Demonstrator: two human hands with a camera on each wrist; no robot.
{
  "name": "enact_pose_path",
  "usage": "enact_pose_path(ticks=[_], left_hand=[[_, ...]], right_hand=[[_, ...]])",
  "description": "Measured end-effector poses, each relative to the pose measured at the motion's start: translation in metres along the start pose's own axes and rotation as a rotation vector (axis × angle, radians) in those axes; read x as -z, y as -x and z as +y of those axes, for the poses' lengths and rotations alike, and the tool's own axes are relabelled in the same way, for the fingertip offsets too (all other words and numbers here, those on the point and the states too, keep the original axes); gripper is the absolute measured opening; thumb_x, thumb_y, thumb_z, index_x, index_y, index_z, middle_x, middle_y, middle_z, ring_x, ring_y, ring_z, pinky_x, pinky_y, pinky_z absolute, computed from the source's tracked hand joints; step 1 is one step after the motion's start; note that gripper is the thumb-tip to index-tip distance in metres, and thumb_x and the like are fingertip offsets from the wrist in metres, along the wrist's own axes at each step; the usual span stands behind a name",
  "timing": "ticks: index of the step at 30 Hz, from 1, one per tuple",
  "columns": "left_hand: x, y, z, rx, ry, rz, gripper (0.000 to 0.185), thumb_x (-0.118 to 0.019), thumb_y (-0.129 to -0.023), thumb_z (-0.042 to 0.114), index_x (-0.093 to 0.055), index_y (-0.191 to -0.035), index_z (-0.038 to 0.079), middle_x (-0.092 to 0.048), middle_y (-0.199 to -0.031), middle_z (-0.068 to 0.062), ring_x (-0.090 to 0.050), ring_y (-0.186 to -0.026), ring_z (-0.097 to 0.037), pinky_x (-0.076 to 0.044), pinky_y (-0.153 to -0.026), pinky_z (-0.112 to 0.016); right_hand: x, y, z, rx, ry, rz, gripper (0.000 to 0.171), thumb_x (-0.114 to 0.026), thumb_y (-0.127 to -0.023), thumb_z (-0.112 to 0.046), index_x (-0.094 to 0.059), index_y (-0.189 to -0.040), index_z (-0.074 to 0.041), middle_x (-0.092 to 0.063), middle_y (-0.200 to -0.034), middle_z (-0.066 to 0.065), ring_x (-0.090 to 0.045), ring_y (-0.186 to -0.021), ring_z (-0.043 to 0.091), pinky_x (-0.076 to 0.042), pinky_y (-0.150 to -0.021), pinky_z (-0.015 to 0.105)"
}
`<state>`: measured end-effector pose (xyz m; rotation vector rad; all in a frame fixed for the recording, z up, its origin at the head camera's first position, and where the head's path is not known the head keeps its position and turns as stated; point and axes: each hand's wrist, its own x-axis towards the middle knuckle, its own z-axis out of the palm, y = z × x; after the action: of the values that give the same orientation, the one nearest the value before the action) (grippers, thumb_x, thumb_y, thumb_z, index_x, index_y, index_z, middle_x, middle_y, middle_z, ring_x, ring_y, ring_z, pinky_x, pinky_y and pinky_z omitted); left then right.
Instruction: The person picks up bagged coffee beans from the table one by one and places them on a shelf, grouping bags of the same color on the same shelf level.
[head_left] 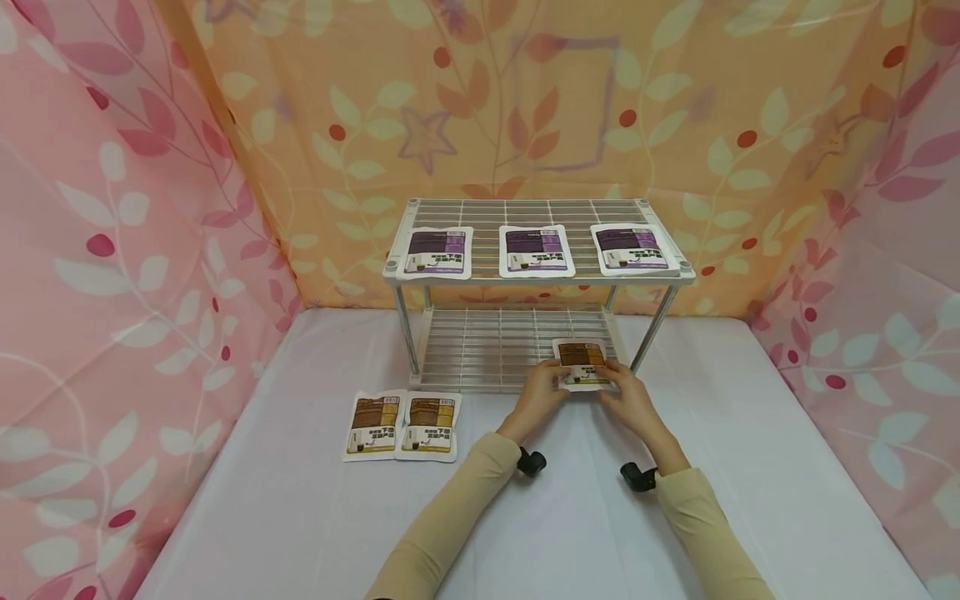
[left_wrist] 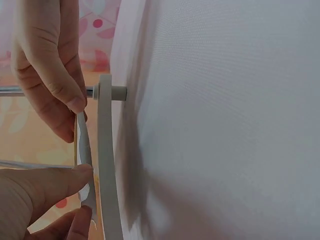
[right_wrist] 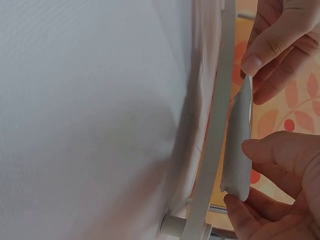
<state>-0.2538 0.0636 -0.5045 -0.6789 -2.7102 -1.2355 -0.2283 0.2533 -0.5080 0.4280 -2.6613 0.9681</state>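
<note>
Brown pouch, between hands, perhaps touching shelf

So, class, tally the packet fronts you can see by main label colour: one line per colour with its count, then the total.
Purple fronts: 3, all on the upper shelf
Brown-and-gold fronts: 3, two on the table, one between the left hand and right hand
Total: 6
</note>
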Motion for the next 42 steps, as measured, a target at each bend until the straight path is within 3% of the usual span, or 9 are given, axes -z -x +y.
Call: enact_pose_path(ticks=[6, 13, 19, 24, 33, 42], left_hand=[[-0.003, -0.004, 0.0, -0.032, 0.007, -0.002, 0.036, -0.069, -0.078, 0.001, -0.065, -0.113, 0.0, -0.06, -0.117, -0.013, -0.057, -0.099, -0.024, -0.048, -0.08, -0.026], [-0.007, -0.008, 0.001, -0.038, -0.03, -0.002, 0.033, -0.067, -0.08, 0.001, -0.066, -0.112, 0.002, -0.061, -0.114, -0.012, -0.056, -0.106, -0.025, -0.048, -0.09, -0.03], [-0.01, -0.01, 0.003, -0.032, -0.079, 0.008, 0.034, -0.069, -0.079, 0.002, -0.066, -0.113, 0.004, -0.062, -0.113, -0.011, -0.057, -0.103, -0.023, -0.049, -0.085, -0.028], [-0.014, -0.012, 0.002, -0.028, -0.086, 0.02, 0.035, -0.069, -0.079, 0.002, -0.066, -0.113, 0.004, -0.062, -0.114, -0.011, -0.057, -0.105, -0.024, -0.048, -0.089, -0.03], [-0.015, -0.013, 0.003, -0.021, -0.106, 0.018, 0.035, -0.068, -0.081, 0.007, -0.065, -0.115, 0.006, -0.061, -0.117, -0.01, -0.056, -0.108, -0.023, -0.047, -0.092, -0.029], [-0.012, -0.007, 0.005, -0.027, -0.109, 0.036, 0.034, -0.067, -0.083, 0.012, -0.064, -0.117, 0.01, -0.057, -0.124, -0.011, -0.054, -0.114, -0.025, -0.047, -0.094, -0.032]], right_hand=[[0.001, -0.001, 0.002, -0.038, 0.013, -0.023, 0.042, -0.064, -0.079, 0.003, -0.056, -0.119, 0.01, -0.044, -0.128, 0.035, -0.041, -0.118, 0.052, -0.038, -0.094, 0.061], [-0.002, -0.004, 0.005, -0.001, 0.024, -0.022, 0.04, -0.061, -0.081, 0.006, -0.055, -0.119, 0.013, -0.044, -0.128, 0.037, -0.041, -0.117, 0.053, -0.036, -0.095, 0.062], [-0.007, -0.006, 0.004, 0.046, 0.132, -0.041, 0.039, -0.061, -0.082, 0.004, -0.054, -0.119, 0.014, -0.043, -0.125, 0.042, -0.043, -0.112, 0.057, -0.036, -0.093, 0.063], [-0.01, -0.005, 0.001, 0.036, 0.192, -0.058, 0.045, -0.062, -0.082, -0.001, -0.051, -0.123, 0.014, -0.04, -0.127, 0.041, -0.039, -0.116, 0.057, -0.035, -0.095, 0.064], [-0.008, -0.004, -0.006, 0.005, 0.19, -0.057, 0.046, -0.062, -0.084, -0.004, -0.049, -0.126, 0.011, -0.037, -0.131, 0.04, -0.035, -0.119, 0.055, -0.035, -0.094, 0.064], [-0.011, -0.003, -0.012, 0.039, 0.151, -0.004, 0.046, -0.065, -0.083, -0.004, -0.051, -0.125, 0.01, -0.041, -0.129, 0.038, -0.038, -0.119, 0.053, -0.036, -0.095, 0.063]])
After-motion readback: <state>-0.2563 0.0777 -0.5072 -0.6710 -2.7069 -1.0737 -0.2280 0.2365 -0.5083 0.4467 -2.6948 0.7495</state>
